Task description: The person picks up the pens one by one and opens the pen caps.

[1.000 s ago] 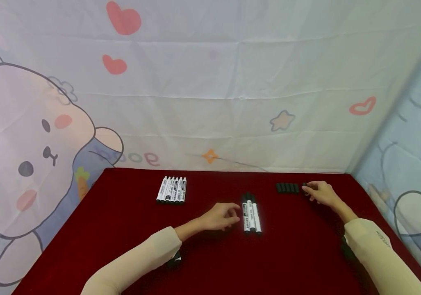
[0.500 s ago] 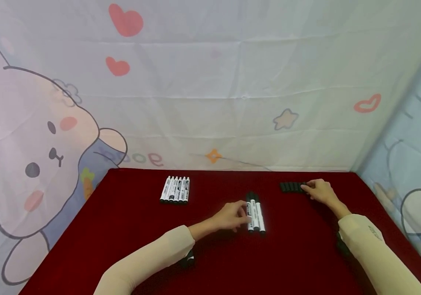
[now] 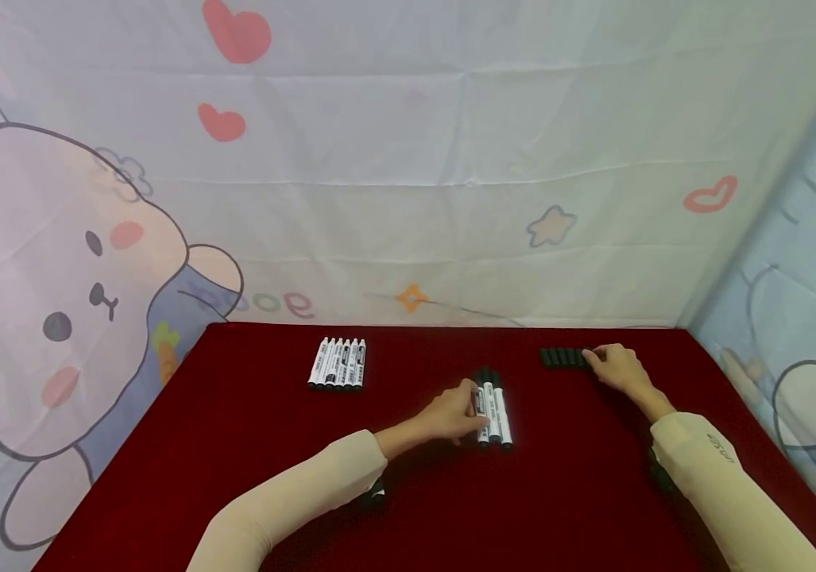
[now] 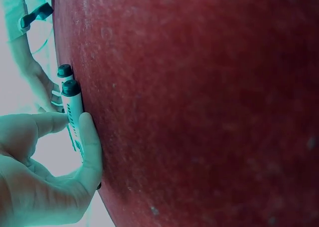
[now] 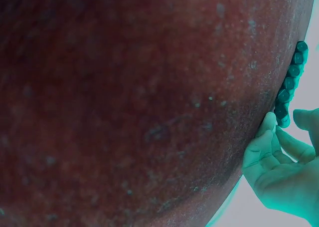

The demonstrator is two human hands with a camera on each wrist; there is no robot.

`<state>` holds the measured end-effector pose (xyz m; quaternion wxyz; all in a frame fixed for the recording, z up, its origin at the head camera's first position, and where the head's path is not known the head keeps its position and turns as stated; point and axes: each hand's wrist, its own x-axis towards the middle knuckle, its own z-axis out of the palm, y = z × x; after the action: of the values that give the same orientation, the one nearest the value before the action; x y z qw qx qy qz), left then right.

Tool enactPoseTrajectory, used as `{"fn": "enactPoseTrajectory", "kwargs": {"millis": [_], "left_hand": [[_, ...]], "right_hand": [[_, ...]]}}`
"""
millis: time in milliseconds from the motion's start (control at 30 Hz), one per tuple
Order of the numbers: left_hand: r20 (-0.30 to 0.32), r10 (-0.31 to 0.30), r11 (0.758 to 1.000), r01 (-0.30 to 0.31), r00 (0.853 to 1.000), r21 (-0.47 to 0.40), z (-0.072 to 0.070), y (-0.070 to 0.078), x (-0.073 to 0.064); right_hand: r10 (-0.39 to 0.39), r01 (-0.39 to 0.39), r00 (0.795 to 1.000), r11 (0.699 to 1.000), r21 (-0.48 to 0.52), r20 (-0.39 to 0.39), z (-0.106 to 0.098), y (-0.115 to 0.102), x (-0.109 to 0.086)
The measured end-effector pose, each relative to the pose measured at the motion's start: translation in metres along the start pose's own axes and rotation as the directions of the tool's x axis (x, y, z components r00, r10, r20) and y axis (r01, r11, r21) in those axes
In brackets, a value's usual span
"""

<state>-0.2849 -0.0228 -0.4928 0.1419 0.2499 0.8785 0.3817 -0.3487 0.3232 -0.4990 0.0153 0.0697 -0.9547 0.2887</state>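
Observation:
Three white markers with black ends [image 3: 499, 413] lie side by side near the middle of the table. My left hand [image 3: 448, 413] pinches the leftmost marker [image 4: 73, 107] between thumb and finger, seen in the left wrist view. At the back right is a row of short black caps [image 3: 558, 358], set close together. My right hand [image 3: 620, 370] is at the row's right end. In the right wrist view its fingertips [image 5: 269, 120] touch the last black cap [image 5: 282, 118], while the thumb stands slightly apart from it.
Several white markers without caps [image 3: 338, 364] lie in a neat row at the back left, tips pointing away. Dark red cloth [image 3: 450, 508] covers the table. A printed fabric curtain [image 3: 393, 159] hangs behind and at both sides.
My left hand has moved right to the middle markers and now pinches the leftmost. My right hand has brought a cap left against the row's end, and its thumb has come away.

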Motion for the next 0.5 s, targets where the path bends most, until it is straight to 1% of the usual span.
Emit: {"fn": "enactPoseTrajectory", "kwargs": {"millis": [133, 333, 433, 500], "left_hand": [[-0.025, -0.032, 0.999, 0.032, 0.999, 0.0, 0.0007, 0.0002, 0.0019], [-0.055, -0.062, 0.998, 0.062, 0.997, 0.007, 0.0025, 0.0012, 0.0016], [-0.059, -0.071, 0.997, 0.072, 0.996, 0.012, 0.0018, 0.0023, -0.0009], [-0.06, -0.084, 0.996, 0.085, 0.995, 0.019, -0.0002, 0.0033, -0.0036]], "right_hand": [[-0.004, 0.004, 1.0, 1.0, -0.012, -0.01, 0.002, 0.0008, 0.0017], [-0.005, 0.004, 1.0, 1.0, -0.009, -0.026, 0.004, 0.0027, -0.0001], [0.004, -0.004, 1.0, 1.0, 0.001, -0.028, 0.0042, 0.004, -0.0006], [-0.005, 0.005, 1.0, 1.0, 0.006, -0.023, 0.0037, 0.0049, -0.0004]]}}
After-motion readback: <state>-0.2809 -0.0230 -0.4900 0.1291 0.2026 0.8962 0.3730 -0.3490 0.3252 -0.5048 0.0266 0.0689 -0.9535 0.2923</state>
